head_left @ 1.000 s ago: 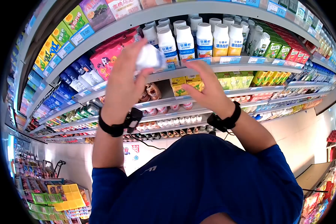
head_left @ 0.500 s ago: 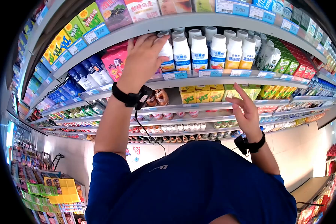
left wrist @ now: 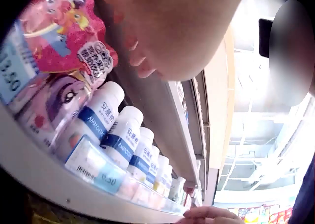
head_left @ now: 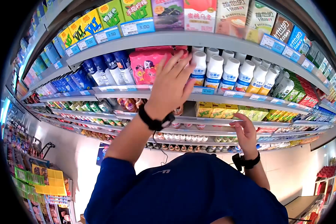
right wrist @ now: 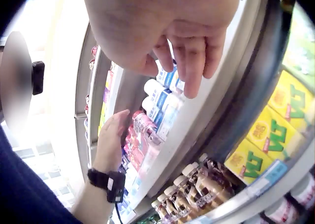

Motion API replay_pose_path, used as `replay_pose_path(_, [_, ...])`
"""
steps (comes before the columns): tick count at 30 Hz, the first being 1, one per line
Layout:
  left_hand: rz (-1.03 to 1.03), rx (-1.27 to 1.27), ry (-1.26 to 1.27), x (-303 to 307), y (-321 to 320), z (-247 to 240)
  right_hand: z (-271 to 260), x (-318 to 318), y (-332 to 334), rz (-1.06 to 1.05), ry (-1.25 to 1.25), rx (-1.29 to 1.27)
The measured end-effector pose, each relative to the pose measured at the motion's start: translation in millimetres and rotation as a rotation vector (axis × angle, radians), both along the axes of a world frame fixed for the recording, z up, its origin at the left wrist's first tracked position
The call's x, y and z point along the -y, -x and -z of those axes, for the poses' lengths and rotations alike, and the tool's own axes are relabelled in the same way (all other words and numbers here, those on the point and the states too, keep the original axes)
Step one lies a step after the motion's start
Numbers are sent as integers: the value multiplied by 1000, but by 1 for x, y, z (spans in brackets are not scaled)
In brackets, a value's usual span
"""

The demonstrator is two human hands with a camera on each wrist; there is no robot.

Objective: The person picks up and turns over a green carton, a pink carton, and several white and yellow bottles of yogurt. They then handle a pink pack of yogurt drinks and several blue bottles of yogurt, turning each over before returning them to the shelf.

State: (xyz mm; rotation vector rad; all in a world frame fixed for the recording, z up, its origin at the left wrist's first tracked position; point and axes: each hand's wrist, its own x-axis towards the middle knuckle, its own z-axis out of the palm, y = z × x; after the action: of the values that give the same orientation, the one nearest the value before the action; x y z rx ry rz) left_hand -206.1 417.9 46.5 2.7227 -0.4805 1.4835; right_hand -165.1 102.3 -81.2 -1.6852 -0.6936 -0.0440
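Observation:
My left hand (head_left: 171, 82) is raised in front of the shelf with its fingers extended, overlapping a pink cartoon-printed multipack (head_left: 147, 67) in the head view. Nothing is in its grasp. Just right of its fingertips stands a white yogurt bottle (head_left: 199, 69) with a blue band, the leftmost in a front row of similar bottles. In the left wrist view the hand (left wrist: 172, 27) hangs above the pink pack (left wrist: 64, 32) and the bottles (left wrist: 123, 138). Lower and to the right, my right hand (head_left: 245, 132) is empty, its fingers loosely bent, in front of the shelves.
A shelf edge with price tags (head_left: 203, 90) runs below the bottles. Drink cartons (head_left: 199, 16) line the shelf above. Yellow carton packs (head_left: 216, 110) sit one shelf down, and brown-drink bottles (right wrist: 192, 189) stand left of them. Blue-capped bottles (head_left: 108, 69) flank the pink pack.
A second ago my left hand held a white bottle; then it was over the row's left end. Now it is empty, off the bottles. My right hand has dropped from the shelf edge.

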Motion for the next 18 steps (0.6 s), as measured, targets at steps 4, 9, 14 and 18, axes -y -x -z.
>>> replay_pose_path(4, [184,-33,241,-41,38,45,-41,-55,11,-15,158,411])
replay_pose_path(9, [268,-38,515,-85,65,70,-118,-159,8,38,288,969])
replay_pose_path(14, [156,-83,579,-110,91,86,-146,-237,-24,265,451,1158])
replay_pose_path(18, [89,-154,566,-119,107,94,-144,-254,-24,374,579,1184])
